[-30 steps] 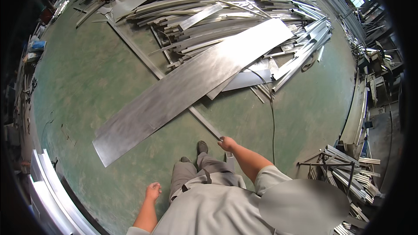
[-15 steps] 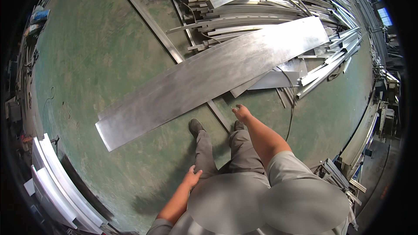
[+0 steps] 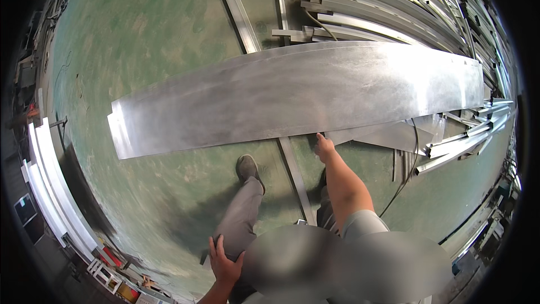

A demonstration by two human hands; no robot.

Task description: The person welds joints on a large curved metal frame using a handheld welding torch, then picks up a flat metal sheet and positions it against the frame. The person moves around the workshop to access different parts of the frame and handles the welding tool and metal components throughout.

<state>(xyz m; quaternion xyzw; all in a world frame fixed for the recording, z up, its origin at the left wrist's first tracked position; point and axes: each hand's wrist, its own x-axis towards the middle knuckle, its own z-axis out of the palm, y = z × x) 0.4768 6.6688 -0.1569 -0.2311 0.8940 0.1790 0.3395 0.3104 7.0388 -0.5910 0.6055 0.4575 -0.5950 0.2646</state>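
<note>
A long, flat grey metal sheet [image 3: 242, 95] lies across the view, with a bright glare toward its right end. My right hand [image 3: 324, 148] reaches out to its near edge, a fingertip at the edge and the other fingers partly curled. Whether it presses on the metal I cannot tell; it does not hold the sheet. My left hand [image 3: 226, 264] rests at my bent left leg, fingers spread and nothing in them.
Beyond the sheet lies a stack of metal profiles [image 3: 371, 5]. A metal bar [image 3: 295, 177] runs under the sheet on the green floor. Smaller sheets [image 3: 388, 135], loose profiles [image 3: 458, 143] and a cable [image 3: 413, 163] lie at the right. Long white panels [image 3: 64, 186] stand at the left.
My right hand has come up to the sheet's near edge. My left hand has lowered to my leg, its fingers spreading. The view has turned and come closer to the sheet.
</note>
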